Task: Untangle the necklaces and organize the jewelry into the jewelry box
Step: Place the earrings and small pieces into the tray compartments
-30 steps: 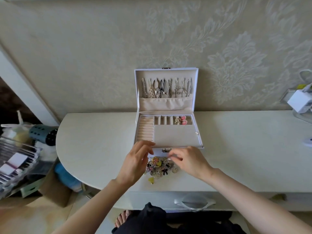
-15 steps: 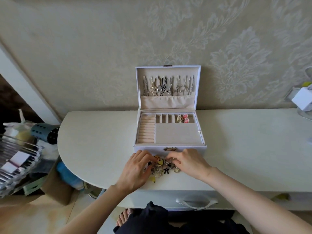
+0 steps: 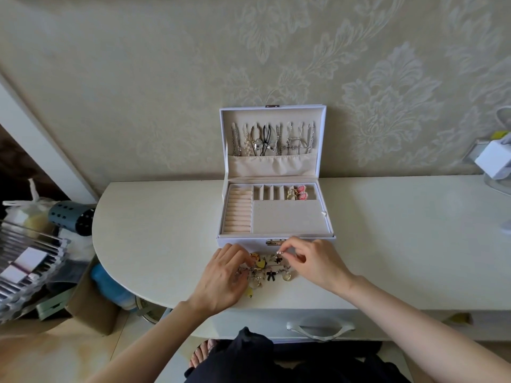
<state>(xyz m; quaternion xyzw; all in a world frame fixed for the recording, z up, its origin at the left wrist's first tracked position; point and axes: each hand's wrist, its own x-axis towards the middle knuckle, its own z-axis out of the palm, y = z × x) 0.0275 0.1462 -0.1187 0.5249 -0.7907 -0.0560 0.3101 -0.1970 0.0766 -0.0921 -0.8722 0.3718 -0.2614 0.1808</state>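
A white jewelry box stands open on the table against the wall. Several necklaces hang inside its lid. Pink earrings lie in a small back compartment. A pile of mixed jewelry lies on the table just in front of the box. My left hand rests on the pile's left side with its fingers curled into the pieces. My right hand pinches a small silver ring between thumb and forefinger, lifted slightly over the pile's right side.
The white table has a rounded left end and a drawer handle below its front edge. A rack, a blue cup and boxes crowd the floor at left. A white plug hangs at right.
Both hands came down onto the pile. My right hand has picked a small ring out of it and raised it a little. The camera drifted slightly.
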